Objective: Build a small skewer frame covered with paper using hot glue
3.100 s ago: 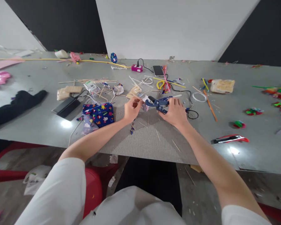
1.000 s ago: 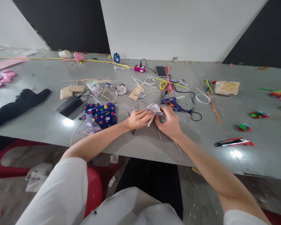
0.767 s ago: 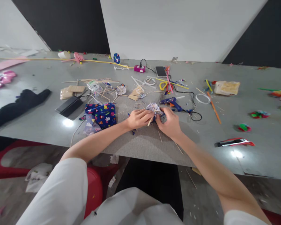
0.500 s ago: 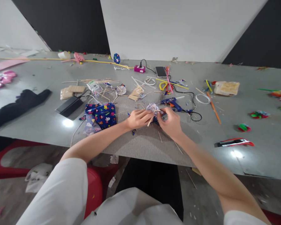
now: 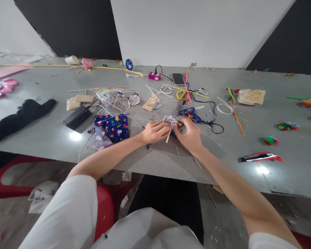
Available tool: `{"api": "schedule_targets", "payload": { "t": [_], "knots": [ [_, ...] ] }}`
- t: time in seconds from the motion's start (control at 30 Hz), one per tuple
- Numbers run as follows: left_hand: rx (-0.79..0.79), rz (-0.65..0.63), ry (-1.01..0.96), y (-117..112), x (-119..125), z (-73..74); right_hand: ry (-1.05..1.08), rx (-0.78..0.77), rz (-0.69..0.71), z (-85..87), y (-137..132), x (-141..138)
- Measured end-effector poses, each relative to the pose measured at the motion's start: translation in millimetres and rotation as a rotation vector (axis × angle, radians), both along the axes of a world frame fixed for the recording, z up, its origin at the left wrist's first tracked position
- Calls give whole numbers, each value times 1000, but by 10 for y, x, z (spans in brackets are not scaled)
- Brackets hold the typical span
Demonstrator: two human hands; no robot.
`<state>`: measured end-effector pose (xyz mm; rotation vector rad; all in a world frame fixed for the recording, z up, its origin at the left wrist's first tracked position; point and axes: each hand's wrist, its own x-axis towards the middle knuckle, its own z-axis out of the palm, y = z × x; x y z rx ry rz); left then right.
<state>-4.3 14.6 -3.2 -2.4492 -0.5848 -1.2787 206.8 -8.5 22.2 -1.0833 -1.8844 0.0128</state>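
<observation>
Between my two hands is a small round pleated fabric piece with wooden sticks [image 5: 169, 119], like a miniature umbrella. My left hand [image 5: 156, 132] is closed on its left side, and a pale stick [image 5: 168, 136] points down toward me from beneath the fingers. My right hand [image 5: 188, 134] pinches its right side with thumb and forefinger; the exact grip points are partly hidden. Just behind my right hand lies a blue glue gun [image 5: 194, 114]. Folded blue patterned fabric [image 5: 116, 128] rests left of my left hand. A similar pleated piece [image 5: 134, 100] lies farther back.
Loose sticks [image 5: 150, 103] and a white ring [image 5: 224, 109] lie across the grey table [image 5: 248, 128]. A black adapter [image 5: 77, 119] is at left, a utility knife [image 5: 261, 157] at the right front. A phone [image 5: 178, 79] and purple power block [image 5: 154, 76] sit at the back.
The fabric-and-stick piece has turned slightly; its stick now points down more steeply and a little farther right. Both hands have shifted slightly right and keep their hold.
</observation>
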Motion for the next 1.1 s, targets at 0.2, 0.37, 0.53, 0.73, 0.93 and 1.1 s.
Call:
{"api": "schedule_targets", "payload": {
  "t": [0.2, 0.37, 0.53, 0.73, 0.93, 1.1],
  "knots": [
    [-293, 54, -340, 11, 112, 16, 36, 47, -36, -4, 70, 72],
    [-569, -94, -395, 108, 128, -52, 26, 98, -69, -27, 145, 152],
    [-902, -212, -498, 124, 139, -62, -69, 165, -61, -2, 168, 219],
    [-974, -130, -281, -50, 218, 41, -123, 206, -29, 46, 130, 242],
    [-971, -197, -287, -131, 253, 67, -128, 190, 24, 76, 74, 198],
    [-975, -189, -292, -153, 244, 41, -143, 229, 24, 86, 58, 184]
  ]
}}
